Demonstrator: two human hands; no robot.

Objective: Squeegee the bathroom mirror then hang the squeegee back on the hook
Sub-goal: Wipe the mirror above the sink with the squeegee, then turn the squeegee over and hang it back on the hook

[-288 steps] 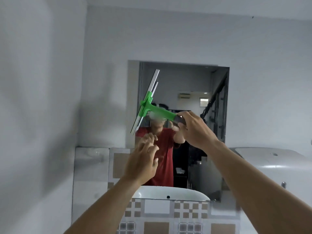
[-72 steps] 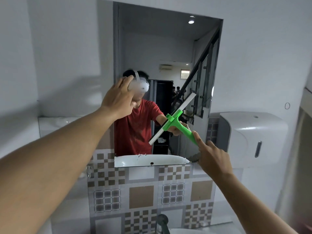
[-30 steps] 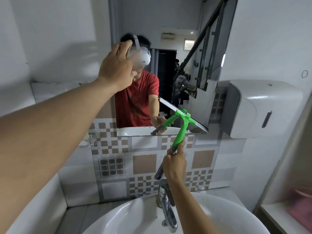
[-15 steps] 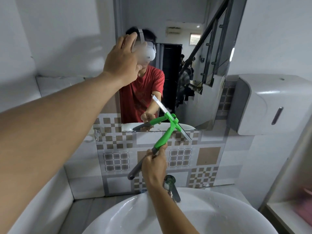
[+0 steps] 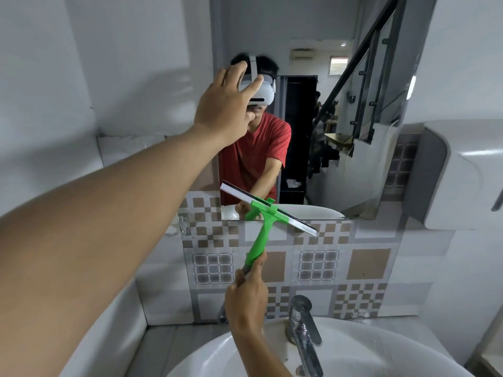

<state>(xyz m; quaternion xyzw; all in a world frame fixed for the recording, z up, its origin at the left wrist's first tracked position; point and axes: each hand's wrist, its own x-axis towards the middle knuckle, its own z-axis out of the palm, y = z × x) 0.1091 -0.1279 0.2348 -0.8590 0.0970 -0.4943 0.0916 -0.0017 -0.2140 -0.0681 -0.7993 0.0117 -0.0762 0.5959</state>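
The mirror (image 5: 340, 104) hangs on the wall above patterned tiles. My right hand (image 5: 246, 300) is closed around the lower end of the green squeegee (image 5: 261, 235), over the sink's back edge. The squeegee stands nearly upright. Its blade slants down to the right across the mirror's bottom edge, at the lower left of the glass. My left hand (image 5: 226, 104) is raised with fingers spread at the mirror's left edge and holds nothing. A small clear hook-like fitting (image 5: 181, 223) sits on the tiles left of the blade.
A white basin (image 5: 381, 346) with a chrome tap (image 5: 302, 322) lies below my right hand. A white wall dispenser (image 5: 462, 172) juts out to the right of the mirror. The left wall is close beside my left arm.
The squeegee blade has turned from a steep tilt to a flatter slant at the mirror's bottom edge. My right hand stays low over the basin. My left hand stays raised at the mirror's left edge.
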